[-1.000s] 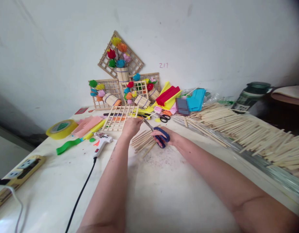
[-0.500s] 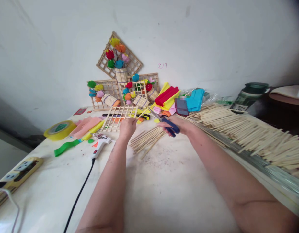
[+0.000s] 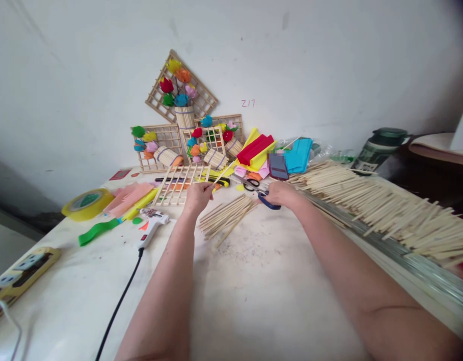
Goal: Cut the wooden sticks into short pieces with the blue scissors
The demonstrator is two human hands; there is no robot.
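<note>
My left hand [image 3: 199, 197] is closed around a thin wooden stick [image 3: 224, 173], which points up and to the right. Right behind that hand is a small lattice of pale sticks [image 3: 171, 186]; whether the fingers also touch it I cannot tell. My right hand [image 3: 279, 193] grips blue-handled scissors [image 3: 269, 201], their blades pointing left toward the stick but apart from it. Black finger loops [image 3: 251, 185] show beside the blades. Between and below my hands, a loose bundle of cut sticks [image 3: 227, 215] lies on the table [image 3: 246, 301].
Lattice panels with paper flowers [image 3: 181, 85] lean against the wall. At left are a glue gun [image 3: 151, 230], yellow tape roll [image 3: 86, 203] and power strip [image 3: 26, 276]. To the right, many sticks [image 3: 381, 205], a phone [image 3: 278, 165] and a green bottle [image 3: 380, 150].
My right hand has turned and lowered the scissors slightly, so their blades lie flatter. My left hand keeps the stick, and the whole view has shifted a little.
</note>
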